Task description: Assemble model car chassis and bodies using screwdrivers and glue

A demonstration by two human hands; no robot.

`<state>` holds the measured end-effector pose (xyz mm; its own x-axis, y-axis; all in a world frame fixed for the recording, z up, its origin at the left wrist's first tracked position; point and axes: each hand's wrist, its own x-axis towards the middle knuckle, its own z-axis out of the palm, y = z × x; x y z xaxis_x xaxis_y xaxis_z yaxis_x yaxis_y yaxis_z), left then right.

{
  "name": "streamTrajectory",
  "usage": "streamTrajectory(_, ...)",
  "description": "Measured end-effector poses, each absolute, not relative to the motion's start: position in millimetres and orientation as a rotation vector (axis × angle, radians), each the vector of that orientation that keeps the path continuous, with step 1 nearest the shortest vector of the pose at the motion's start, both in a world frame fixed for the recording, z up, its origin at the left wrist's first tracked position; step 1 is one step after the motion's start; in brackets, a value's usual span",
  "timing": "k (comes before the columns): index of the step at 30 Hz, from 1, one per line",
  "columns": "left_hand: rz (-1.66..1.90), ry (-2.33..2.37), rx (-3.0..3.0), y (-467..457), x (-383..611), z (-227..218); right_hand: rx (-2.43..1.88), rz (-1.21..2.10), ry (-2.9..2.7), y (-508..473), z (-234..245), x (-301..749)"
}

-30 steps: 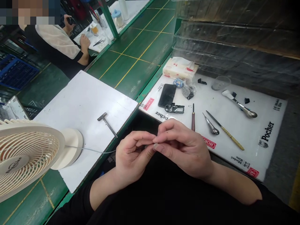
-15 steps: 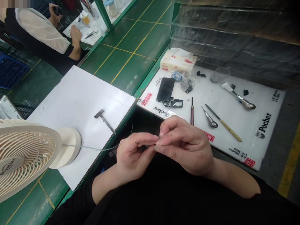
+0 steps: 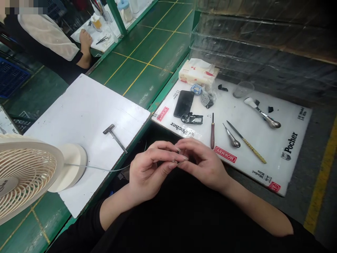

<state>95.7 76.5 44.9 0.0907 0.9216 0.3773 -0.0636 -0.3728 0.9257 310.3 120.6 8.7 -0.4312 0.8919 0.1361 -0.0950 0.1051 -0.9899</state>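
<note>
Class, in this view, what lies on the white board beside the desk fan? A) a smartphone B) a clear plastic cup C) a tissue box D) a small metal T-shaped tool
D: the small metal T-shaped tool lies on the white board, right of the desk fan.

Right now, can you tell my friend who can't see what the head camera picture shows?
A person's left hand and right hand come together, and anything between the fingers is too small to see. On the right lies a white Pocher mat with small hand tools. On the left stands a cream fan.

Two hands (image 3: 149,172), four tools (image 3: 212,130) on mat (image 3: 263,172) (handled ones).
</note>
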Motion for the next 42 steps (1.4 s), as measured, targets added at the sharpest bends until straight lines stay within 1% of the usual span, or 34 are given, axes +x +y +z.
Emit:
streamTrajectory(3,1.374,0.844,1.431,81,103,43,-0.807,1.646,-1.532,117,0,310)
streamTrajectory(6,1.253,0.883,1.481,93,105,35,-0.837,1.683,-1.495,112,-6,321)
streamTrajectory(8,1.111,1.054,1.647,112,102,22,-0.908,1.672,-1.413,108,-11,334)
streamTrajectory(11,0.742,1.551,1.943,155,98,-4,-1.040,1.672,-1.231,102,-18,357)
streamTrajectory(14,0.559,1.702,2.006,197,100,-29,-1.130,1.624,-1.106,96,-23,375)
streamTrajectory(18,0.447,1.721,2.061,233,111,-48,-1.149,1.588,-1.033,88,-27,387)
streamTrajectory(23,0.425,1.707,2.095,247,122,-55,-1.174,1.593,-1.015,79,-29,389)
streamTrajectory(27,0.555,1.636,2.076,238,118,-44,-1.161,1.581,-0.953,77,-28,392)
streamTrajectory(31,0.676,1.445,1.981,197,104,-15,-1.149,1.495,-0.876,81,-19,400)
streamTrajectory(32,0.715,1.364,1.890,182,100,-7,-1.137,1.463,-0.863,83,-14,402)
streamTrajectory(35,0.834,0.979,1.250,132,88,16,-1.038,1.412,-0.850,90,1,398)
streamTrajectory(38,0.754,0.775,0.810,91,75,32,-0.947,1.544,-0.900,95,13,382)
streamTrajectory(42,0.593,0.742,0.636,60,56,43,-0.939,1.748,-0.945,96,12,359)
